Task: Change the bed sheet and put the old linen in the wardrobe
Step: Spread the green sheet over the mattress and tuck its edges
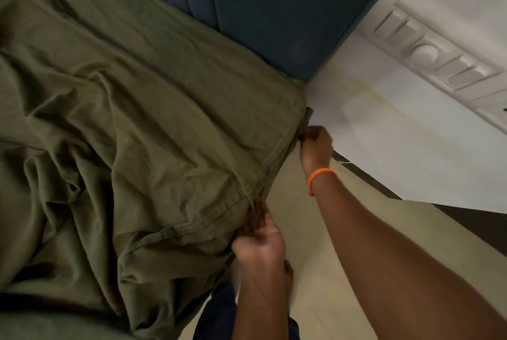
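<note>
1. Left hand (260, 241) has its grip curled on the hem of the olive bed sheet (123, 125).
2. Right hand (315, 142), beyond it, grips the sheet's corner beside the blue headboard (274, 10).

I see the olive-green bed sheet (131, 125) spread rumpled over the bed, its hemmed edge hanging over the bedside near the headboard corner.

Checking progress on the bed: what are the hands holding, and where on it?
Both grip the olive sheet along its side edge: the right hand near the headboard corner, the left hand at the hem further down.
</note>
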`<state>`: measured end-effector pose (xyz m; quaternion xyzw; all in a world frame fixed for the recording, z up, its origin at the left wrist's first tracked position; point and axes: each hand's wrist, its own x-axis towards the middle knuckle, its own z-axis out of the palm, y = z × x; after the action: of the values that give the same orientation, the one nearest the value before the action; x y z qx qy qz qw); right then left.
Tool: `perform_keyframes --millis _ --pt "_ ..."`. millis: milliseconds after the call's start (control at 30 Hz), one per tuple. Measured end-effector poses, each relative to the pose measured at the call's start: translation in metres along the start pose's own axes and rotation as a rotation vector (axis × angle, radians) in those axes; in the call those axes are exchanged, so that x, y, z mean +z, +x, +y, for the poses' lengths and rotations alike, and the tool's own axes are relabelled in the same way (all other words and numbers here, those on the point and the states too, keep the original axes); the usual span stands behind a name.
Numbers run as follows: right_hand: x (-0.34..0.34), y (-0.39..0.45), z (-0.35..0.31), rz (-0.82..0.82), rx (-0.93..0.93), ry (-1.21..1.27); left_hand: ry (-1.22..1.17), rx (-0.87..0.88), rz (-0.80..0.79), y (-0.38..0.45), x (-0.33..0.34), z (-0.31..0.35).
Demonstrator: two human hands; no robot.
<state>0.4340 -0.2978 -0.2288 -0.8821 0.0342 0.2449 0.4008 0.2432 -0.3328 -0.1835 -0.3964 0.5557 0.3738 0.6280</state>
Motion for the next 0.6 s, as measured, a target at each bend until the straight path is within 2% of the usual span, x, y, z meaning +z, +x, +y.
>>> perform_keyframes --millis 100,133,167,200,267,333,400,467,533,600 --pt "0.015 -0.043 0.038 -0.265 0.239 0.208 0.404 0.003 -0.031 -0.013 -0.021 -0.013" --pt "0.021 -0.051 0.052 -0.371 0.336 0.269 0.525 0.025 0.004 -0.014 -0.024 -0.015" --pt "0.025 -0.061 0.062 -0.437 0.383 0.283 0.608 0.058 0.049 -0.011 -0.027 -0.014" --pt "0.028 -0.069 0.068 -0.438 0.363 0.268 0.649 0.092 0.079 -0.011 -0.028 -0.011" --pt "0.033 -0.079 0.075 -0.305 0.256 0.115 0.645 0.119 0.084 -0.009 -0.029 -0.001" --pt "0.032 -0.086 0.071 -0.185 0.164 0.062 0.6 0.121 0.066 -0.005 -0.03 0.01" --pt "0.027 -0.088 0.065 -0.17 0.105 0.063 0.57 0.099 0.041 -0.003 -0.029 0.016" --pt "0.024 -0.09 0.058 -0.22 0.079 0.088 0.535 0.075 0.064 0.003 -0.029 0.019" --pt "0.019 -0.097 0.049 -0.237 0.151 0.254 0.442 0.031 0.079 0.006 -0.027 0.024" --pt "0.011 -0.103 0.041 -0.253 0.36 0.608 0.267 -0.01 0.056 0.005 -0.024 0.025"
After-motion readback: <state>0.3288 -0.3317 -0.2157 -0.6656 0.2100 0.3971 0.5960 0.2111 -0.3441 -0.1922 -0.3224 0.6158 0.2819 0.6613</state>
